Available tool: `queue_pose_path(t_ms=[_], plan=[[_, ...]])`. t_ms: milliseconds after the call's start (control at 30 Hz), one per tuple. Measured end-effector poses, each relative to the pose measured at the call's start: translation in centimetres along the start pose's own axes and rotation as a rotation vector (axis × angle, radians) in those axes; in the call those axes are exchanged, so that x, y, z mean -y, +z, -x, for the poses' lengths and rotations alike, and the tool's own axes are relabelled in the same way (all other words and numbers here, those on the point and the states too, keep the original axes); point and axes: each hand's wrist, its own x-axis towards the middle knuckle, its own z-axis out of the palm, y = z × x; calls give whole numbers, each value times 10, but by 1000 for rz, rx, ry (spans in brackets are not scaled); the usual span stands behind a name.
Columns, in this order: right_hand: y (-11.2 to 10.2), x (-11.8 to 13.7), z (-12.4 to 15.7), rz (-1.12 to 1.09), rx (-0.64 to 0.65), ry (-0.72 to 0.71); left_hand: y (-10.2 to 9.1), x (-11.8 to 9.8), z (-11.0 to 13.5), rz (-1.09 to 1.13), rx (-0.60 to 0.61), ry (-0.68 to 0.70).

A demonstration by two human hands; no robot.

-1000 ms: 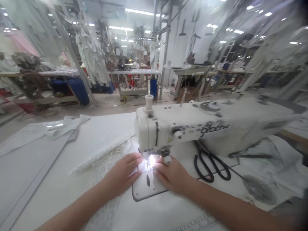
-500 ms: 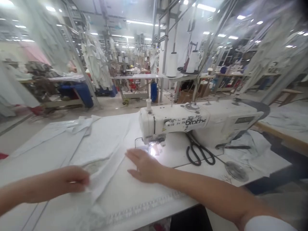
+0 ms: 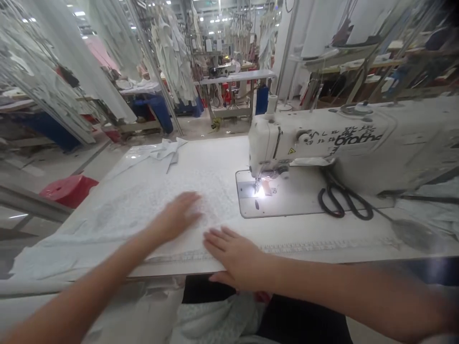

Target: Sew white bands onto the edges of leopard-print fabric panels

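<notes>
While my two arms reach over the bench (image 3: 287,231), my left fingers (image 3: 187,198) are at the white cloth (image 3: 122,205), over its right part. They are blurred, so whether they press on it I cannot tell; they are stretched loosely, with the thumb apart, and they grasp nothing. The cloth lies spread mostly to the left of these fingers, with a fine pattern on its surface and some wrinkles along its side near me.

My right fingers (image 3: 219,239) are also released: they are spread, with the back of the hand turned up, just beside the left ones and closer to my body, near the front edge of the bench. A ruler scale (image 3: 308,247) runs along this edge, to both sides of them.

Ahead of my right fingers and to the right stands the sewing machine (image 3: 265,143), whose lamp shines brightly on its metal plate (image 3: 287,203). More to the right, well apart from my fingers, lie scissors (image 3: 330,205) with black handles. Beyond my left fingers, at the far side of the bench, there are some loose white pieces (image 3: 165,153). Below my right fingers, on my lap, rests a pale patterned fabric (image 3: 218,317). Far in front of both, pale garments (image 3: 174,57) are hanging.
</notes>
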Motion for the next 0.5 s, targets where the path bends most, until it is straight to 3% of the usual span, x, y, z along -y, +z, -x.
queue_pose_path(t_ms=[133,233,367,500], plan=[[-15,-35,46,52,31,54,26,-30,-35,-83,92,39],[-33,-65,62,149,1,160,37,-45,-63,-131,93,78],[-47,-102,65,249,-43,180,39,-44,-97,-163,81,158],[-49,-123,63,274,-121,184,38,-39,-126,-192,58,235]])
